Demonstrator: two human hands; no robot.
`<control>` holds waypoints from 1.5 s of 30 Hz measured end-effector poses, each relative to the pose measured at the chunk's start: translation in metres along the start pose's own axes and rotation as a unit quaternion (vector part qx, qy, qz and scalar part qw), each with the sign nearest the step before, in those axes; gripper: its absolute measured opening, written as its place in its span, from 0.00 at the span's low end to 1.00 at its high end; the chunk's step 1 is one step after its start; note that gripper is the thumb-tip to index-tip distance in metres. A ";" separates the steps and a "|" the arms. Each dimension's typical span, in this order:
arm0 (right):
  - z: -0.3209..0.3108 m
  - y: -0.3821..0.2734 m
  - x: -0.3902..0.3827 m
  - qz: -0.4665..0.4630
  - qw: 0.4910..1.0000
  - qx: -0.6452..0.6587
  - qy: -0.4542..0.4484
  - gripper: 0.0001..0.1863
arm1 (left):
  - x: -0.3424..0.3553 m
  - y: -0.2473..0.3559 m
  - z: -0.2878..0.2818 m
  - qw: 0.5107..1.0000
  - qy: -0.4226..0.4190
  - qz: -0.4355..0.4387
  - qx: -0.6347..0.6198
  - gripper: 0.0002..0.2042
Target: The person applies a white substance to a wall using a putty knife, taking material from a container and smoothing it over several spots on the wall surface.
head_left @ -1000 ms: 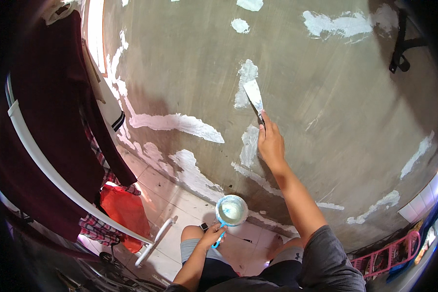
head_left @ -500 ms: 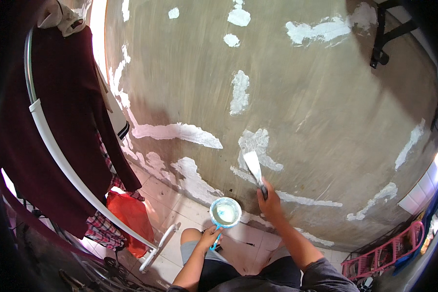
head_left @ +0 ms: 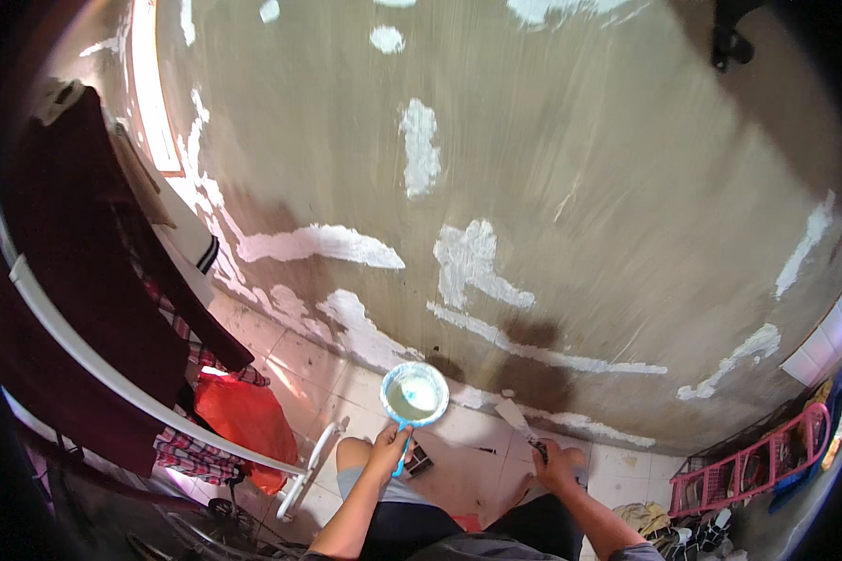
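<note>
While the grey wall carries white filler patches across much of its face, broad bare stretches lie between them, so I would judge the patching partly done, with plenty of wall uncovered, mostly toward its right side. Below the wall's lower edge, the left hand is closed around the blue handle of a small round bowl, which is held level and shows pale filler inside. Its handle runs down from the bowl toward the person's knee. To the right of the bowl, the right hand is wrapped tight on the handle of a putty knife. The knife's long axis slants up and to the left, its flat blade aimed at the foot of the wall and close to the lowest white streak; whether it touches I cannot tell, the picture being blurred there.
</note>
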State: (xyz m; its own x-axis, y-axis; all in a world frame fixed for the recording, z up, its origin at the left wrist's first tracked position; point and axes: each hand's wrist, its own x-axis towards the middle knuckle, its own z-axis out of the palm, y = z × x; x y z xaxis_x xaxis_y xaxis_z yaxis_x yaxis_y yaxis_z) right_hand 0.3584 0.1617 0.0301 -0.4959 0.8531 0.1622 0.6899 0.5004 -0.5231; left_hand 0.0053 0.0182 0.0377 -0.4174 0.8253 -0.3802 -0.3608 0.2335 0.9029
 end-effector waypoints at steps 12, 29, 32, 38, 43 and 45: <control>-0.018 0.069 -0.012 0.028 0.994 0.018 -0.107 0.18 | 0.097 -0.074 0.034 0.992 0.124 -0.010 -0.028 0.12; 0.006 0.049 0.006 0.024 0.999 -0.029 -0.020 0.13 | 0.165 -0.044 -0.043 0.978 0.094 0.005 0.184 0.14; 0.014 0.045 0.003 0.021 0.998 -0.065 -0.011 0.13 | 0.163 -0.046 -0.044 0.988 0.085 -0.001 0.125 0.13; 0.016 -0.002 0.001 0.020 0.993 -0.116 0.006 0.12 | 0.133 -0.063 -0.047 0.997 0.048 -0.003 0.065 0.13; 0.027 -0.015 -0.013 -0.056 0.998 0.003 0.022 0.12 | 0.081 -0.052 -0.056 0.994 -0.011 0.009 0.110 0.14; 0.012 -0.055 -0.003 -0.060 0.997 0.046 0.034 0.12 | 0.059 -0.037 -0.056 0.989 -0.025 0.025 0.145 0.16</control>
State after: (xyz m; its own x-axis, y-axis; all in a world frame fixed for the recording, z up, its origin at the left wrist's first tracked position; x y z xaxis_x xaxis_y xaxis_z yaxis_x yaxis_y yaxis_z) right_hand 0.3155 0.1296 0.0489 -0.5333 0.7972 0.2830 0.5751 0.5870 -0.5698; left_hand -0.0523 0.0297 -0.0292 -0.3844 0.8625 -0.3292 -0.0832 0.3228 0.9428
